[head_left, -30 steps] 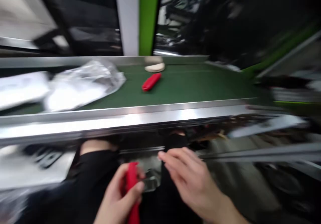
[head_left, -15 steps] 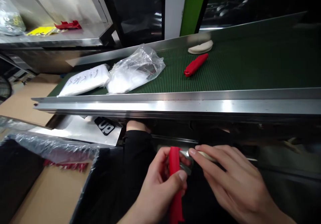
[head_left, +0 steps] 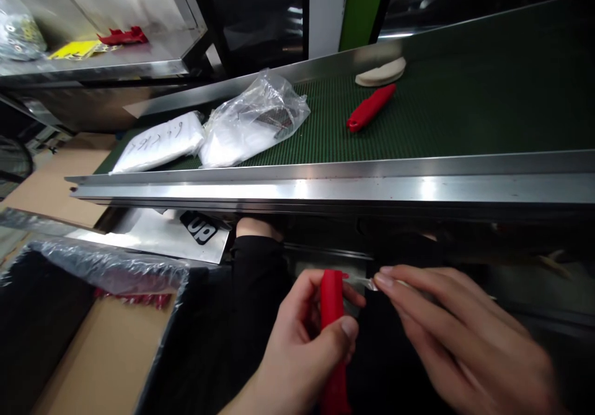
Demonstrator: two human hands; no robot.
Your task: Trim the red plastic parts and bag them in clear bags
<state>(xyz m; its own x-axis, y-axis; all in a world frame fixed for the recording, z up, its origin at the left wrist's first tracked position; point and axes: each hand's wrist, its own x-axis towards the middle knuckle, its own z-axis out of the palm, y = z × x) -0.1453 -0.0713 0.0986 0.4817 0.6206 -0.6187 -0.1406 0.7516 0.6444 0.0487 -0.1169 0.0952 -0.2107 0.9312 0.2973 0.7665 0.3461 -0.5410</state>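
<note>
My left hand [head_left: 297, 340] is closed around a long red plastic part [head_left: 332, 303], held upright with the thumb across its face. A small knife [head_left: 367, 283] is pinched between the thumb and fingers of my right hand [head_left: 460, 334]. Its thin metal blade points left, towards the upper right edge of the red part, and my fingers hide most of the handle. At the blade's tip a tiny red bit [head_left: 345, 275] sticks out from the part's edge. Whether blade and part touch, I cannot tell.
Beyond my hands runs a green conveyor belt [head_left: 441, 105] with a metal rail [head_left: 325, 186]. On it lie another red part [head_left: 372, 108], a cream curved piece [head_left: 381, 73] and plastic bags [head_left: 255, 124]. A lined box [head_left: 106, 353] with red pieces stands at left.
My right hand and the knife have moved a little to the right, away from the red part. The blade now looks thinner, and a small red bit shows at the part's edge.
</note>
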